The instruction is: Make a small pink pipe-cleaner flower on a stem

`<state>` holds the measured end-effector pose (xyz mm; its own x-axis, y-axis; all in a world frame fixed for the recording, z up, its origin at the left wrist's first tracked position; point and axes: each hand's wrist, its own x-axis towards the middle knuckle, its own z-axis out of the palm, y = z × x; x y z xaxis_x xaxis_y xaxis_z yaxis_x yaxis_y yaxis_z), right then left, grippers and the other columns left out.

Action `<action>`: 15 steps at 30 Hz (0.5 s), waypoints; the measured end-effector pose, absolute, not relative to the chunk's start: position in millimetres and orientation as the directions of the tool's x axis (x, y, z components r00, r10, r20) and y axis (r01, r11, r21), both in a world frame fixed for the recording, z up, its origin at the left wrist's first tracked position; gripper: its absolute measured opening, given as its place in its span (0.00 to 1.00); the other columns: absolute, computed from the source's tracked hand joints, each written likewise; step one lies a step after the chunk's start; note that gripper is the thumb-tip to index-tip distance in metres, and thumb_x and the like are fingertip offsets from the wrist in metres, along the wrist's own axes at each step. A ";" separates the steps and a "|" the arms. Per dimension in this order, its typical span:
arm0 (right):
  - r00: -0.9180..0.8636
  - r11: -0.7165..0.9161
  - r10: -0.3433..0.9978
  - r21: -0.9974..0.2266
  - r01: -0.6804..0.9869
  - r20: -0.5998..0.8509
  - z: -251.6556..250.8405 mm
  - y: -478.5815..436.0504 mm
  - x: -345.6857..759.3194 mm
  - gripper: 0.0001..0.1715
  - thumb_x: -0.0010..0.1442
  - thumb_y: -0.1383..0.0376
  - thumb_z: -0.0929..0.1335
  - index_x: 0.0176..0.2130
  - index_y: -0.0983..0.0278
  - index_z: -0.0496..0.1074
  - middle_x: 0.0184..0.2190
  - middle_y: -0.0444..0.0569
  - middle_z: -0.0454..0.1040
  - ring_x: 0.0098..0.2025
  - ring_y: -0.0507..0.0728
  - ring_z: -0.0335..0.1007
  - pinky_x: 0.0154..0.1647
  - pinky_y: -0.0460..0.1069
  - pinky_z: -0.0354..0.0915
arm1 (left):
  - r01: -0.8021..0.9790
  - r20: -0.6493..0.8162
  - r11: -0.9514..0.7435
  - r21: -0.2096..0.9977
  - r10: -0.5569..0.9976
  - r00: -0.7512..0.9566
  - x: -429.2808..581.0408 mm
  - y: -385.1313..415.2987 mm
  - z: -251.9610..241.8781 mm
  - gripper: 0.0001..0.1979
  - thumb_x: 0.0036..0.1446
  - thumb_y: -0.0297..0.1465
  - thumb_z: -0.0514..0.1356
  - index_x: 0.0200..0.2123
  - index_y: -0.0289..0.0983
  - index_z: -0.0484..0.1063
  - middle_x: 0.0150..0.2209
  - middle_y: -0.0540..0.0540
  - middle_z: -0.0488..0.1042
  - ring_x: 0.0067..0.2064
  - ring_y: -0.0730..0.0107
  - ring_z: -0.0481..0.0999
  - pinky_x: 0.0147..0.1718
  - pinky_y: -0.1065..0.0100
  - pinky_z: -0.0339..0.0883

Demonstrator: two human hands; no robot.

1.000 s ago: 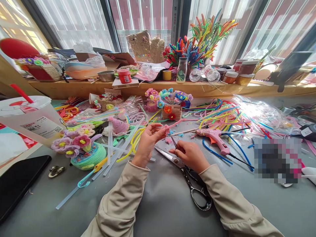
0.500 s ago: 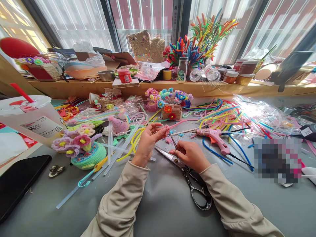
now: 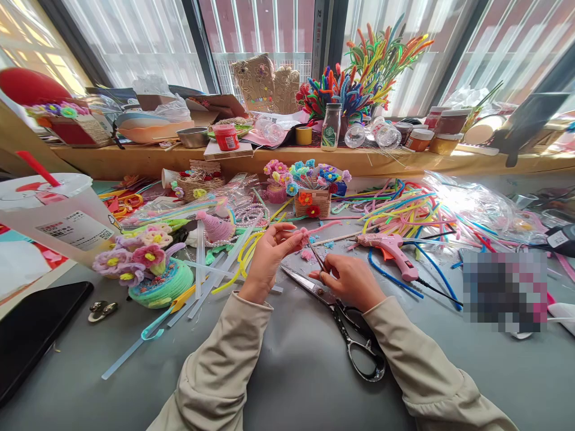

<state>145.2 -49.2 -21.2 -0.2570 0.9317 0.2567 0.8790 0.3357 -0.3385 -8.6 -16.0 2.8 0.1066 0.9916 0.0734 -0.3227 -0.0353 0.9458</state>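
My left hand [image 3: 272,257] pinches a pink pipe cleaner [image 3: 305,234] between thumb and fingertips. The part in the fingers is bent into small loops, and a straight tail reaches out to the right. In my right hand [image 3: 348,278] is a pair of small scissors [image 3: 316,254], their thin metal blades pointing up to the looped pink part and meeting it. The fingers hide the handles. Large black-handled scissors [image 3: 348,323] lie on the table below my right hand. A little pink fluff [image 3: 307,255] lies close to the blades.
A pink glue gun [image 3: 390,251] with its cord lies at right, before a pile of pipe cleaners [image 3: 404,209]. Clear glue sticks [image 3: 206,287], a flower-topped green pot [image 3: 162,284], a drink cup [image 3: 58,215] and a black phone [image 3: 40,329] are at left. Jars [image 3: 444,143] line the sill.
My right hand has shifted very slightly, with the small scissors still at the pink pipe cleaner. My left hand keeps its pinch in almost the same place.
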 end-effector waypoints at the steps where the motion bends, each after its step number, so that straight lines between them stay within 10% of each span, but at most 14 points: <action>1: -0.256 0.332 0.933 -0.333 0.882 0.252 -20.8 -49.1 145.3 0.22 0.50 0.48 0.58 0.21 0.63 0.62 0.17 0.43 0.64 0.20 0.49 0.55 0.20 0.44 0.43 | -0.318 0.075 -0.037 0.947 0.992 0.106 -8.6 -16.0 2.7 0.14 0.39 0.28 0.62 0.32 0.34 0.64 0.28 0.49 0.72 0.29 0.76 0.71 0.34 0.70 0.65; 15: -0.228 0.328 0.930 -0.372 0.869 0.287 -23.4 -46.5 146.6 0.20 0.53 0.52 0.58 0.21 0.64 0.63 0.17 0.44 0.65 0.20 0.49 0.56 0.20 0.44 0.44 | -0.327 0.032 -0.003 0.945 0.996 0.086 -8.4 -16.0 2.7 0.13 0.38 0.29 0.62 0.31 0.33 0.65 0.27 0.49 0.72 0.29 0.76 0.71 0.33 0.70 0.65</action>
